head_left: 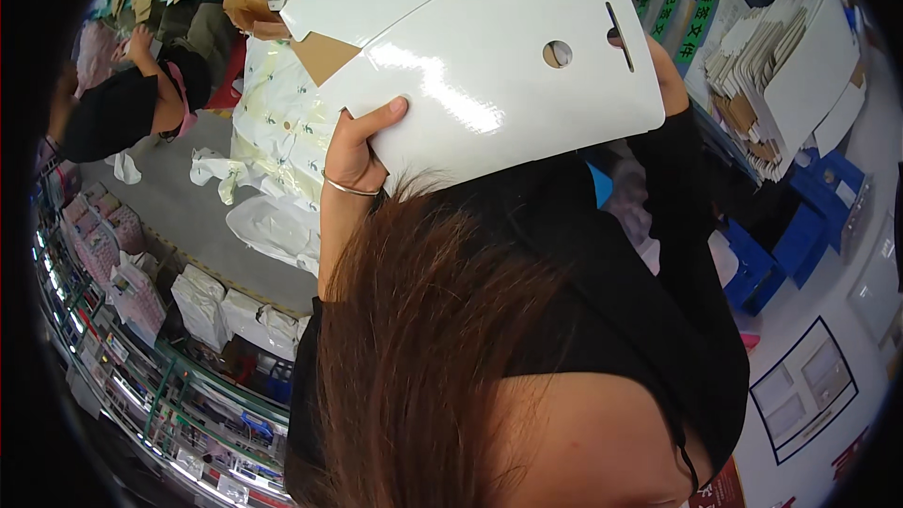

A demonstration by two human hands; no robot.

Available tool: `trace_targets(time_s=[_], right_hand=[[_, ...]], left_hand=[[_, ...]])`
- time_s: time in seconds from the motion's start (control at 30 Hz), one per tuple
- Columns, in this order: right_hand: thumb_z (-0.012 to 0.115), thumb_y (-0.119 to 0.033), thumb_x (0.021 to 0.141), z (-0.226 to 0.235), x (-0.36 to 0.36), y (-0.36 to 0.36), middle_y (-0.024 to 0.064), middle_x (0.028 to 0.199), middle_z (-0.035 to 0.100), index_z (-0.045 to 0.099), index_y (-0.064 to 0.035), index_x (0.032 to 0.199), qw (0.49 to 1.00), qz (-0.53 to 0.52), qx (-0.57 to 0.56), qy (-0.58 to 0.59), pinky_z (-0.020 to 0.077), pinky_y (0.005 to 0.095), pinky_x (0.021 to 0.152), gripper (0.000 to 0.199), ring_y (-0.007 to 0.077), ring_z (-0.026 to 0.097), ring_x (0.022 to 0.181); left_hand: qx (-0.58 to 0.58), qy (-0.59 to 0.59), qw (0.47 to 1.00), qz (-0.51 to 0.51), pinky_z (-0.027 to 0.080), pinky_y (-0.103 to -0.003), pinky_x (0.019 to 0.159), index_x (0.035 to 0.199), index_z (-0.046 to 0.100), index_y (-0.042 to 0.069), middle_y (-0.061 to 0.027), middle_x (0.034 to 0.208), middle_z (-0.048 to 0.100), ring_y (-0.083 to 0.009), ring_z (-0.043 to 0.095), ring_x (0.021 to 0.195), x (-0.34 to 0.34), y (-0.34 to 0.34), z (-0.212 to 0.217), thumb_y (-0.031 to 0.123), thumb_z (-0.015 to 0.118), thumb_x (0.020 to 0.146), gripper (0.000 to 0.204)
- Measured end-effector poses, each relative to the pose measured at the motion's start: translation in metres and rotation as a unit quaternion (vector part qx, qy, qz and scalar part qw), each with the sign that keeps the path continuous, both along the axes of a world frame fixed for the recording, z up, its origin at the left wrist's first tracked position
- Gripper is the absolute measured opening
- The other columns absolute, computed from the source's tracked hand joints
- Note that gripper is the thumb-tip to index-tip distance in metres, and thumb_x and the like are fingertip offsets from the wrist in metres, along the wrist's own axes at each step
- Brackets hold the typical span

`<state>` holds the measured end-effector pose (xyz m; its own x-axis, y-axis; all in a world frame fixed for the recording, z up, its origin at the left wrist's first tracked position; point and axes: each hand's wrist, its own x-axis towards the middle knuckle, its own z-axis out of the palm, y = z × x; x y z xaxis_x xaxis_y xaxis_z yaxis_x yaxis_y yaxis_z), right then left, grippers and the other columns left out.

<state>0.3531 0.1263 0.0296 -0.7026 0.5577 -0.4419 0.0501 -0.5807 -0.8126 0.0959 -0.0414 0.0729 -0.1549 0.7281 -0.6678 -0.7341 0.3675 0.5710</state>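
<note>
Head view, left grip (365, 146) holding white board (508, 99)

At nine o'clock I've got grey floor (177, 205) edged by striped tape (164, 244); at eight, green-framed shelving (218, 380). Toward four I see a white surface (816, 299) carrying a dark-outlined panel (804, 393), with blue bins (800, 243) near three.

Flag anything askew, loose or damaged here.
A crumpled white scrap looks loose on the grey floor at left. The folded white cards at right splay unevenly instead of sitting square. The white panel in the left grip shows no obvious damage.
</note>
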Motion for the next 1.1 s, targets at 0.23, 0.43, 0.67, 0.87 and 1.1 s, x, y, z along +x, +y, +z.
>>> trace_targets(time_s=[0.23,0.43,0.67,0.87,1.1], right_hand=[[0.062,-0.024,0.078,-0.029,0.011,0.002,0.0167,0.088,0.059,0.053,0.0038,0.105,0.976,-0.166,-0.073,-0.123,0.0506,0.0334,0.066,0.04,0.0261,0.061,0.077],[0.059,-0.024,0.08,-0.055,0.034,-0.016,0.0156,0.091,0.058,0.052,0.0021,0.105,0.93,-0.3,-0.194,-0.083,0.0499,0.0329,0.068,0.037,0.0248,0.06,0.078],[0.056,-0.025,0.083,-0.011,0.097,-0.132,0.0143,0.094,0.057,0.052,0.0002,0.105,0.835,-0.444,-0.324,-0.037,0.0492,0.0324,0.071,0.033,0.0234,0.059,0.08],[0.051,-0.025,0.086,-0.083,0.087,-0.011,0.0131,0.098,0.058,0.052,-0.001,0.108,0.91,-0.389,-0.082,0.115,0.0473,0.0283,0.073,0.032,0.0211,0.058,0.085],[0.049,-0.033,0.087,0.055,0.003,-0.024,0.0122,0.111,0.056,0.05,-0.0009,0.113,0.903,-0.417,-0.085,-0.057,0.0456,0.0248,0.074,0.041,0.0196,0.057,0.093]], left_hand=[[-0.043,0.018,0.999,0.027,0.053,-0.03,0.063,0.105,0.047,-0.01,-0.0222,0.091,0.06,-0.0273,0.062,0.07,0.009,-0.004,0.01,-0.006,0.06,0.069,0.038],[-0.044,0.032,0.997,0.057,0.052,-0.031,0.067,0.108,0.045,-0.01,-0.0226,0.093,0.059,-0.0278,0.062,0.072,0.018,-0.012,0.018,-0.006,0.06,0.069,0.042],[0.061,-0.077,0.994,0.051,0.051,-0.03,0.068,0.106,0.047,-0.011,-0.0224,0.091,0.059,-0.027,0.061,0.073,0.018,-0.013,0.036,-0.006,0.06,0.068,0.04],[0.055,0.043,0.996,0.054,0.05,-0.029,0.068,0.102,0.049,-0.011,-0.0209,0.088,0.06,-0.026,0.06,0.072,0.025,0.009,0.053,-0.005,0.06,0.067,0.037],[0.063,0.074,0.991,0.096,0.049,-0.027,0.067,0.098,0.052,-0.01,-0.0171,0.085,0.061,-0.023,0.059,0.069,0.019,-0.01,0.055,-0.006,0.063,0.066,0.035]])
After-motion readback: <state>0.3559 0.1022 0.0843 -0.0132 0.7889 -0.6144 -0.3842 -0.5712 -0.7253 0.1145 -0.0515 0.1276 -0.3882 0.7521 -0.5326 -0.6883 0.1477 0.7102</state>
